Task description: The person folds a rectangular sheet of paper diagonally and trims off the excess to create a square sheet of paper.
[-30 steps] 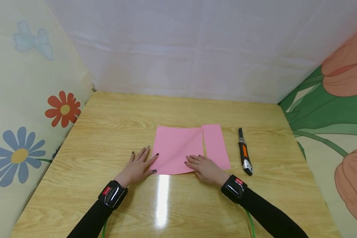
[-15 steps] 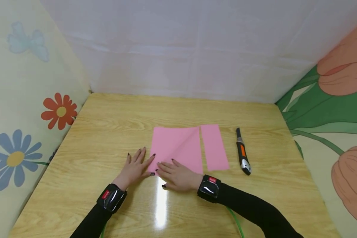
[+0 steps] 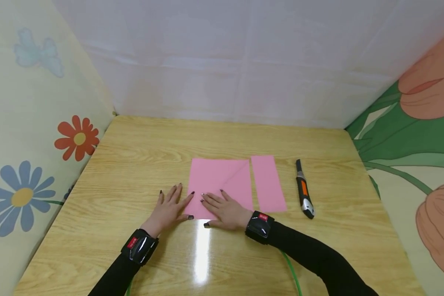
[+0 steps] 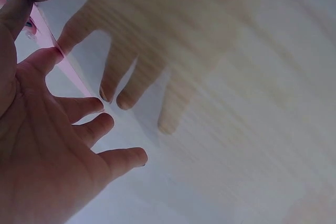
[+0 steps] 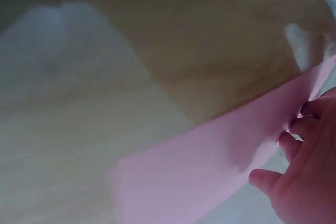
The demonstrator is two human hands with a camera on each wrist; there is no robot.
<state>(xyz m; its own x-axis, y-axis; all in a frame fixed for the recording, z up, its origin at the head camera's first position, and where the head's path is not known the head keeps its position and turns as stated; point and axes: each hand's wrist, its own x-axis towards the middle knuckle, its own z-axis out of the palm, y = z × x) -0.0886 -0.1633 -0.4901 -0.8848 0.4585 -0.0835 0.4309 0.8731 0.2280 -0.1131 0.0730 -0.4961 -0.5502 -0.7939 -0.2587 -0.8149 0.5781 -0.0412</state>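
Note:
A roughly square pink sheet of paper lies on the wooden table, a diagonal crease running toward its far right corner. My left hand rests at its left edge with fingers spread, thumb and index tip on the near left corner. Across the paper's near part lies my right hand, fingers straight and pointing left, thumb held apart below the near edge. In the left wrist view the left hand shows its splayed fingers beside the pink edge. The right wrist view has the right hand's fingers over the paper.
Just right of the sheet lies a narrow pink paper strip, a thin gap between them. Farther right is a black and orange utility knife. The wooden table meets a white cloth backdrop behind and flowered panels at both sides.
My right hand has moved left across the sheet, then slightly back right and away from me. The sheet lies flatter, its crease fainter, with a wider gap to the strip. My left hand has stayed.

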